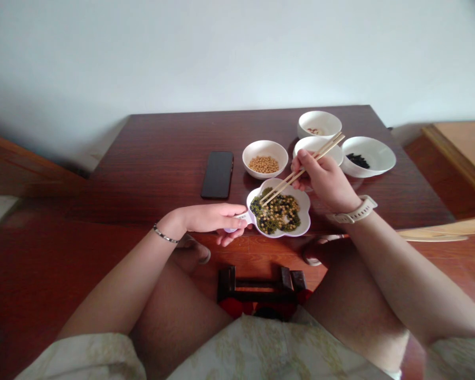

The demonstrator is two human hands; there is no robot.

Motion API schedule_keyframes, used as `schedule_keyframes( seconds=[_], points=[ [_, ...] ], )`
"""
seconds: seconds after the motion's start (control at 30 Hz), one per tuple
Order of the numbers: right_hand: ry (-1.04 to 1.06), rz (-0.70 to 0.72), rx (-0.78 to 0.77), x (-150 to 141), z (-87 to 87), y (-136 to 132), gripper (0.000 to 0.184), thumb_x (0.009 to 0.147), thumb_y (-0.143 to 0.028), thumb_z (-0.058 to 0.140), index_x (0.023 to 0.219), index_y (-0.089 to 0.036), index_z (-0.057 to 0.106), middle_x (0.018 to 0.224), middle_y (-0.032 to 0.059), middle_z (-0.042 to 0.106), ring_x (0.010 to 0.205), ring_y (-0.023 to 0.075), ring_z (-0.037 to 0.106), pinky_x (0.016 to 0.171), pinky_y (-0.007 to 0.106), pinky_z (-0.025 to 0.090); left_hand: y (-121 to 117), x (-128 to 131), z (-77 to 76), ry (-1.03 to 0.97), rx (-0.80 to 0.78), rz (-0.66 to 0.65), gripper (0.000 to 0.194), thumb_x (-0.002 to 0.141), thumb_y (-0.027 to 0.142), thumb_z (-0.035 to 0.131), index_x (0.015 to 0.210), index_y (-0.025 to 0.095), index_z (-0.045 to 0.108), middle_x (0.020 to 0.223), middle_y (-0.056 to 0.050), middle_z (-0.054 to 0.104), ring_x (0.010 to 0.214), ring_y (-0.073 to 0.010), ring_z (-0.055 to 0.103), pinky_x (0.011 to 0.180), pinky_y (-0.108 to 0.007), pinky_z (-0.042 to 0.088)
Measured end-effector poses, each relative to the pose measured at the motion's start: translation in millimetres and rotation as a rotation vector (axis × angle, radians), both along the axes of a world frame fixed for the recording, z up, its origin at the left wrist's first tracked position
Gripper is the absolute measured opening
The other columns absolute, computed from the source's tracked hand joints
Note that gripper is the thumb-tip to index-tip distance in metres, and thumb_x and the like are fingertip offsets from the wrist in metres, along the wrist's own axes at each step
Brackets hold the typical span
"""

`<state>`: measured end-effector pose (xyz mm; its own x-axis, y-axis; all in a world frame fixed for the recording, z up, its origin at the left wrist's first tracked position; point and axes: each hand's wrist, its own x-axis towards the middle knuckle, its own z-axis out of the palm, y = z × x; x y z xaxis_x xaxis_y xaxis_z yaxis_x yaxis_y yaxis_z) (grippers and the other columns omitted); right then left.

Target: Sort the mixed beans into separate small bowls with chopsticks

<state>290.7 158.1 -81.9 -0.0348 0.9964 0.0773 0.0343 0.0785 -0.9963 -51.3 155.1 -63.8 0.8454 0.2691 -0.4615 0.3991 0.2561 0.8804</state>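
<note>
My left hand point(221, 219) is closed around the short handle of a white, flower-shaped bowl point(305, 211) at the table's front edge. Mixed beans point(279, 211), green, dark and yellow, lie in it. My right hand point(320, 177) grips a pair of wooden chopsticks point(301, 171), slanting down to the left with their tips among the beans. Just behind the flower-shaped bowl stands a round white bowl point(247, 158) of yellow soybeans point(263, 164). Another white bowl point(312, 143) is partly hidden behind my right hand, so its contents cannot be made out.
A black phone point(217, 174) lies on the dark wooden table point(162, 153), left of the bowls. At the right, one white bowl point(380, 155) holds dark pieces; a further bowl point(320, 119) at the back holds a few reddish and pale bits. A pale wall point(221, 53) rises behind.
</note>
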Motion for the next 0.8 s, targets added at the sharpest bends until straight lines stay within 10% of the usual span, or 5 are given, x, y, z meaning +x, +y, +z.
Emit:
schedule_keyframes(
  seconds=[0.53, 0.8],
  points=[
    [-0.021, -0.012, -0.003, 0, -0.6, 0, 0.072, 0.105, -0.098, 0.093, 0.088, -0.031, 0.075, 0.077, 0.0051, 0.071, 0.064, 0.0203, 0.067, 0.052, 0.033, 0.056, -1, 1, 5.2, 0.047, -0.013, 0.007, 0.035, 0.135, 0.048, 0.072, 0.112, 0.023, 0.063, 0.089, 0.002, 0.073, 0.074, -0.0151, 0.067, 0.070, -0.029, 0.056],
    [0.175, -0.232, 0.154, 1, -3.6, 11, 0.065, 0.111, -0.083, 0.096, 0.087, -0.029, 0.069, 0.084, 0.0018, 0.064, 0.063, 0.0155, 0.061, 0.052, 0.032, 0.048, -1, 0, 2.1, 0.033, 0.009, 0.006, 0.042, 0.132, 0.058, 0.077, 0.114, 0.023, 0.064, 0.088, 0.001, 0.073, 0.073, -0.0169, 0.067, 0.067, -0.031, 0.054]
  ],
)
